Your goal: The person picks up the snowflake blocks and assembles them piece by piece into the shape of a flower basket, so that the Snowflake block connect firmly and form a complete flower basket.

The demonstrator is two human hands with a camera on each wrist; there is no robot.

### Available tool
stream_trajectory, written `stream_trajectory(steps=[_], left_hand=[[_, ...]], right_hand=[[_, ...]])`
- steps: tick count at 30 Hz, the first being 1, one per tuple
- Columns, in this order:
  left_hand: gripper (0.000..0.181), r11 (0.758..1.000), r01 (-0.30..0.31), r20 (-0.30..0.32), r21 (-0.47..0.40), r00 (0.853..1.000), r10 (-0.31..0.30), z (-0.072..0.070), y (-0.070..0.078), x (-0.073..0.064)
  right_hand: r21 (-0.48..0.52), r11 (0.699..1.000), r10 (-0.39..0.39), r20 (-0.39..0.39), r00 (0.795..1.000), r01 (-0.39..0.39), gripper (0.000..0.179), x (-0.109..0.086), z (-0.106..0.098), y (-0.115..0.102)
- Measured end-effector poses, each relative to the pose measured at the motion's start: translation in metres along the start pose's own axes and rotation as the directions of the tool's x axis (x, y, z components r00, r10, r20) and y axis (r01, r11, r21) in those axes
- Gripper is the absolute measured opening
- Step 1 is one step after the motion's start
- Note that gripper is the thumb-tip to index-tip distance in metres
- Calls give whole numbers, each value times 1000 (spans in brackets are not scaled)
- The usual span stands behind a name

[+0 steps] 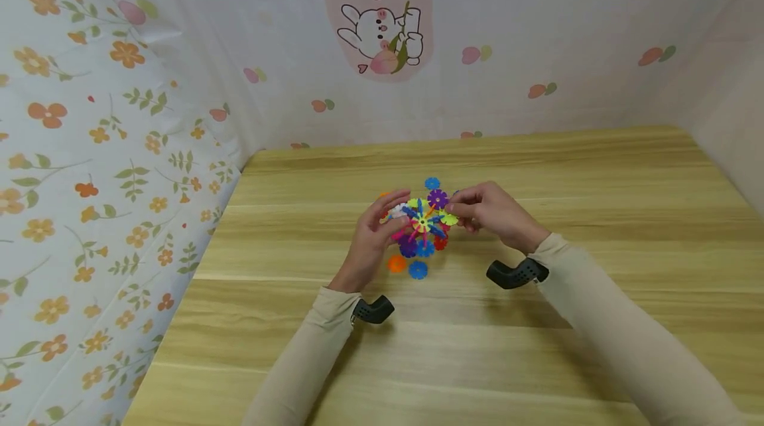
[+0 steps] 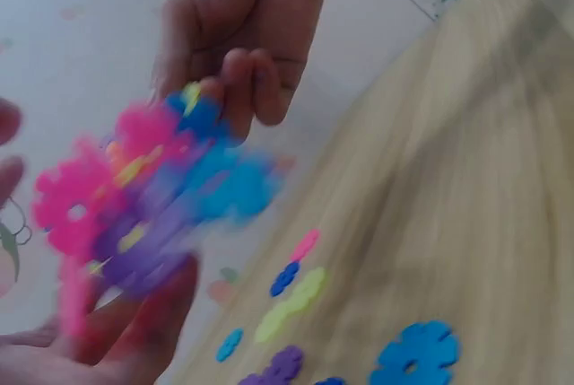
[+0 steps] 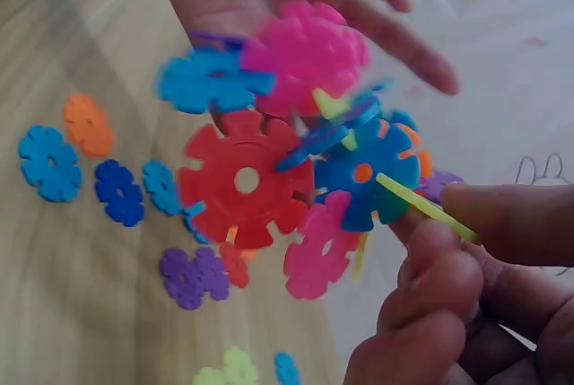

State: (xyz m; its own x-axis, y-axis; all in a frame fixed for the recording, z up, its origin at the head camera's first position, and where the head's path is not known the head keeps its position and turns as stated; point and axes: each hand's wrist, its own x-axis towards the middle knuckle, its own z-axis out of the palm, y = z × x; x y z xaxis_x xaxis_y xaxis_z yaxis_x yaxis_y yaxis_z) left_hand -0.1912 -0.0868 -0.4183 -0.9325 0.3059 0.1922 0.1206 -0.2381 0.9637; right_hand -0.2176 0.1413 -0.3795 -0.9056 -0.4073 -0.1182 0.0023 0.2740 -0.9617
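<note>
Okay, so nearest to the camera are two beige sleeves (image 1: pixel 633 333), coming in from about 4 and 7:30 if you treat the flower-disc cluster as the middle of the clock. Each has a black wrist mount on it, the right one (image 1: pixel 516 273) at 4 and the left one (image 1: pixel 374 310) at 7. On the wood-grain table (image 1: pixel 453 359) there's a loose blue disc (image 1: pixel 418 270) at 6 and an orange disc (image 1: pixel 396 263) at 7.

Cluster (image 1: pixel 422 221) itself is a jumble of colors, right between the hands. Left hand (image 1: pixel 371 240) holds it from between 8 and 9, thumb in front. Right hand (image 1: pixel 498 213), at 3, pinches a yellow-green piece (image 3: pixel 426 207) at the cluster's edge; can't tell if it's slotted in.

Further out, another blue disc (image 1: pixel 432 183) is near 12, then a pale cloth (image 1: pixel 507 14) with a rabbit print (image 1: pixel 382 38) just shy of 12.
</note>
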Motion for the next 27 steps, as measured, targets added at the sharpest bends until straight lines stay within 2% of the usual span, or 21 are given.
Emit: stream_trajectory(steps=[4, 7, 9, 12, 16, 18, 19, 21, 24, 25, 27], left_hand=[[36, 991, 132, 73, -30, 989, -130, -5, 2, 1], [35, 984, 178, 112, -15, 978, -175, -6, 0, 1], [34, 985, 175, 143, 15, 974, -175, -5, -1, 1], [32, 987, 146, 158, 60, 975, -154, -5, -4, 2], [30, 992, 110, 125, 63, 985, -117, -5, -7, 1], [29, 994, 91, 106, 66, 990, -97, -5, -7, 0], [29, 994, 86, 97, 67, 991, -92, -6, -7, -1], [30, 994, 82, 85, 66, 993, -87, -7, -7, -2], [29, 995, 85, 71, 57, 993, -89, -9, -8, -3], [29, 995, 88, 69, 54, 993, -92, -10, -9, -3], [29, 995, 92, 73, 45, 993, -95, -10, -9, -3]], right_hand=[[-75, 997, -12, 43, 999, 15, 22, 2, -2, -7], [-120, 992, -21, 71, 997, 30, 23, 5, 1, -10], [-145, 988, -32, 80, 996, 43, 23, 6, 3, -10], [-172, 983, -51, 85, 995, 65, 25, 7, 3, -10], [-143, 989, -28, 60, 998, 36, 34, 14, -3, -4], [-167, 986, -8, 43, 999, 15, 34, 20, -9, 2], [-210, 978, -6, 28, 1000, 11, 32, 23, -12, 5], [-343, 939, -21, 4, 1000, 21, 24, 31, -18, 14], [-577, 816, -38, -48, 998, 4, 19, 41, -22, 26], [-646, 764, -44, -70, 997, -12, 23, 43, -23, 29], [-725, 687, -32, -108, 994, -56, 29, 47, -24, 34]])
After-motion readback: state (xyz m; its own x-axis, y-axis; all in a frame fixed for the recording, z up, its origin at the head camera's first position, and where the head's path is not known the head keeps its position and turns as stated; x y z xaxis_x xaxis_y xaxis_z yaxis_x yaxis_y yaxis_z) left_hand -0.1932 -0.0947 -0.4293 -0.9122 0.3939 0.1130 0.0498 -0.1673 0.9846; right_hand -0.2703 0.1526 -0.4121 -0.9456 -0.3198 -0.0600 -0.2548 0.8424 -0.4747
